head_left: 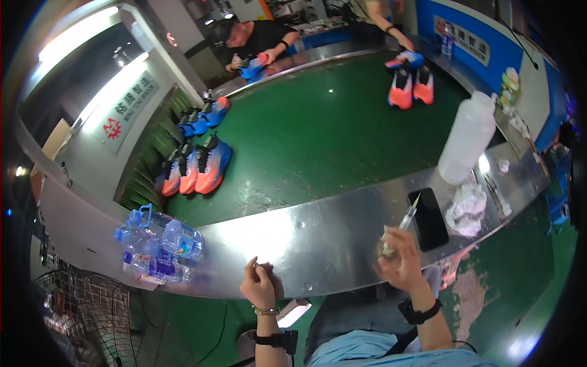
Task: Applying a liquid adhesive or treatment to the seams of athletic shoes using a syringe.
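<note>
My right hand (400,262) is closed around a slim clear syringe (408,215), its thin yellowish tip pointing up and away. The hand's fingers are slightly blurred, and the lower end of the syringe is hidden in them. Beside it on the steel counter (330,244) lies a black phone (431,220), partly behind the syringe tip. At the counter's near edge my left hand (258,285) rests with fingers loosely bent and a little apart; I see nothing in it. Both wrists wear black bands.
A white squeeze bottle (468,137), crumpled white tissue (467,210) and a small metal tool (496,194) stand or lie at right. Plastic water bottles (160,241) are on the left. Beyond, sneakers (211,165) sit on a green surface (306,140); two other people handle shoes there.
</note>
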A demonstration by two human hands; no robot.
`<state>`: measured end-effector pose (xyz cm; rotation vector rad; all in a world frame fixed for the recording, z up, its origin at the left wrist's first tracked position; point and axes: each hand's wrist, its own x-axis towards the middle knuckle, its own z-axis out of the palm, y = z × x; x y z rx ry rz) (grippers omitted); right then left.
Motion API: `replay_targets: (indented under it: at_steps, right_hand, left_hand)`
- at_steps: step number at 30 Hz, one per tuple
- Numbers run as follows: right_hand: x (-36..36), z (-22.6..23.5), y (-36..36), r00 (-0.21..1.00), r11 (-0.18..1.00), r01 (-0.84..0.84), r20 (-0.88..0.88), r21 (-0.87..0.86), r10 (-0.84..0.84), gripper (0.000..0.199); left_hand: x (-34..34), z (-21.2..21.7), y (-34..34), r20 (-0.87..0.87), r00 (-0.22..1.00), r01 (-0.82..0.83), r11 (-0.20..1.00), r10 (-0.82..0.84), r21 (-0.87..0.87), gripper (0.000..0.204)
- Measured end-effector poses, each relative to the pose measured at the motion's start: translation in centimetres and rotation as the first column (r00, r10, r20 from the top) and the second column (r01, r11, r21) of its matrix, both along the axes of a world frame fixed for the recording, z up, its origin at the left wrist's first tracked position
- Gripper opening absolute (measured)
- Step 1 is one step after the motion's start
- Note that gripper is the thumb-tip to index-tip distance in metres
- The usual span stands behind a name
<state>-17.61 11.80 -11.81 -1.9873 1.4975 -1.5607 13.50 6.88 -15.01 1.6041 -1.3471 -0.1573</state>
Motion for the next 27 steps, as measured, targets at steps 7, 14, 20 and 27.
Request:
replay_targets:
  at_steps: [7,14,20,27]
  right_hand:
    - [0.0,0.8,-0.8,0.982,0.988,-0.075,-0.163,0.137,0.097,0.042]
    - [0.0,1.0,-1.1,0.969,0.982,-0.091,-0.214,0.168,0.126,0.043]
    - [-0.1,1.0,-1.4,0.98,0.979,-0.068,-0.173,0.19,0.101,0.043]
    - [-0.2,1.1,-1.3,0.963,0.976,-0.073,-0.242,0.207,0.123,0.041]
  left_hand:
    - [0.1,0.6,0.0,0.04,0.999,-0.006,1.0,0.006,0.008,0.018]
    - [-0.8,1.8,-0.4,-0.035,0.999,-0.016,1.0,0.016,0.013,0.016]
    - [-0.9,1.7,-0.7,0.0,1.0,-0.019,0.999,0.019,0.049,0.016]
    - [-0.3,0.8,-0.8,-0.01,1.0,-0.027,0.997,0.028,0.077,0.013]
